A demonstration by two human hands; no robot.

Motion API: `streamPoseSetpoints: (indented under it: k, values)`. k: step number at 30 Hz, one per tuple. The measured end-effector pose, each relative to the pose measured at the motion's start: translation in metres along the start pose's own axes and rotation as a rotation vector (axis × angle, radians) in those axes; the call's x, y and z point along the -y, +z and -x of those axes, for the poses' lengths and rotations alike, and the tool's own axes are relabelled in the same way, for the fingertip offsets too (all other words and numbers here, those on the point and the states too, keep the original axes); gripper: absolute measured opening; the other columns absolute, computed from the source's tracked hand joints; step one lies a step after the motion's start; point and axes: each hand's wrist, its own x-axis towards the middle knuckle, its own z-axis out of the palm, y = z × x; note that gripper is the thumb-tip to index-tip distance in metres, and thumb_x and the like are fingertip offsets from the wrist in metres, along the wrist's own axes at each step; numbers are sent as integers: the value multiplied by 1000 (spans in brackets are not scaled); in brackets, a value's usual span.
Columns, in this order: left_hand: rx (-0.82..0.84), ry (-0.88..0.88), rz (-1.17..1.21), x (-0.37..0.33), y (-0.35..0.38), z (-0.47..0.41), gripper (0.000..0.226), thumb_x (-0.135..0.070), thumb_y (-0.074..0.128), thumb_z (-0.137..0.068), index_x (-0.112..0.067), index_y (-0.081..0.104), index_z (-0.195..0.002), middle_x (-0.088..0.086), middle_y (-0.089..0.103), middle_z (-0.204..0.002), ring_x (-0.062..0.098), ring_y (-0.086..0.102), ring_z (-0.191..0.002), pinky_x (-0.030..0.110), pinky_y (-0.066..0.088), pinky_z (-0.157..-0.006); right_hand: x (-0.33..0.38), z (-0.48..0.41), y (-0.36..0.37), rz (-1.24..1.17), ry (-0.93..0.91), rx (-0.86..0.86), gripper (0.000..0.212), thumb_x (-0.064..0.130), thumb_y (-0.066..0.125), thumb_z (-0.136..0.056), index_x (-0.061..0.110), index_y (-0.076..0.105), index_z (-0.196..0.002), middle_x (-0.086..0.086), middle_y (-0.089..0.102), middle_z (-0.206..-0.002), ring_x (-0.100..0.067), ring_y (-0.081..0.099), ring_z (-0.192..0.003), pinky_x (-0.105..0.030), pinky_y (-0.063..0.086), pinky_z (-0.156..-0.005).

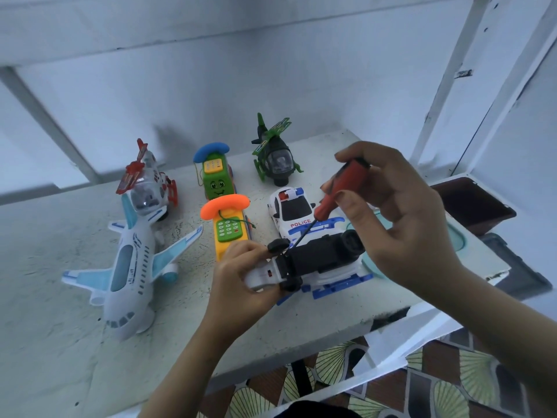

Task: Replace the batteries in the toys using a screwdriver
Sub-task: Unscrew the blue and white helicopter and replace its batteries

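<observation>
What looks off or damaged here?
One car lies belly-up, wheels in the air, gripped by the left hand while the right hand holds the screwdriver tip against it; that fits the job. The table has a dark chipped break in its front edge, toward its right end.

Red-handled screwdriver point(340, 188), green helicopter point(275, 152), white/blue plane point(132, 267), orange/yellow phone point(227, 224).

A scuffed white table point(75, 342) stands against a pale bluish wall point(211, 95) crossed by slanting white bars point(449, 79). Below its near edge the floor point(446, 384) shows brown and dark tiles with cream fan patterns. Light is cool.
</observation>
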Motion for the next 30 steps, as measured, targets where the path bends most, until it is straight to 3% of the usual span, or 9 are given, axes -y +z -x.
streamPoseSetpoints:
  k: [5,8,12,16,20,22,25,27,30]
  values:
    - [0,-5,13,0,0,1,33,-33,74,-66,-17,72,-95,-15,59,-92,4,52,-88,12,40,-70,1,1,1,13,-16,11,26,12,54,-91,17,48,-116,-2,68,-93,-7,69,-88,-24,54,-85]
    - [-6,-14,9,0,0,1,33,-27,77,-64,-18,72,-95,-14,59,-92,6,53,-89,14,41,-69,1,2,-1,88,-96,51,31,9,55,-91,21,46,-118,5,68,-95,-2,66,-92,-15,50,-85]
    - [-15,-20,-5,1,2,0,32,-14,79,-61,-14,73,-93,-14,58,-89,7,53,-86,17,41,-68,1,4,-2,237,-216,112,37,7,61,-90,20,45,-121,7,63,-97,0,57,-92,-4,42,-74]
    - [-29,-32,26,2,2,0,31,-17,81,-62,-16,73,-92,-14,58,-88,10,54,-86,28,44,-68,1,1,-3,194,-215,121,32,13,61,-89,16,47,-116,4,65,-96,-10,63,-89,-17,50,-74]
    - [-27,-48,46,3,1,-1,40,-37,74,-65,-13,74,-97,-8,62,-92,15,55,-89,36,48,-68,1,-1,1,-59,-66,94,29,10,65,-86,5,42,-102,1,65,-106,-9,68,-94,-23,55,-80]
    - [-26,-53,56,3,1,-2,41,-39,73,-65,-15,74,-99,-13,60,-91,14,54,-89,37,49,-68,3,-3,2,-151,12,81,30,5,67,-86,7,43,-105,-1,68,-98,-12,71,-85,-23,56,-76]
    - [-12,-43,61,1,1,-3,37,-40,73,-65,-19,72,-96,-13,58,-97,12,54,-88,36,49,-66,4,-12,4,-89,-11,54,37,11,68,-86,16,51,-118,-4,67,-82,-15,70,-74,-24,57,-73]
    - [-2,-29,61,2,1,-3,34,-38,73,-66,-21,71,-95,-15,58,-95,13,54,-88,39,49,-65,2,-16,7,-16,-56,33,31,17,67,-88,12,58,-117,-7,67,-78,-13,70,-71,-24,57,-71]
    - [6,-41,63,3,1,-4,32,-37,74,-66,-23,71,-94,-16,58,-94,12,54,-87,38,49,-65,0,-19,11,-6,-55,41,30,21,54,-95,10,55,-123,-5,65,-86,-12,69,-74,-19,54,-72]
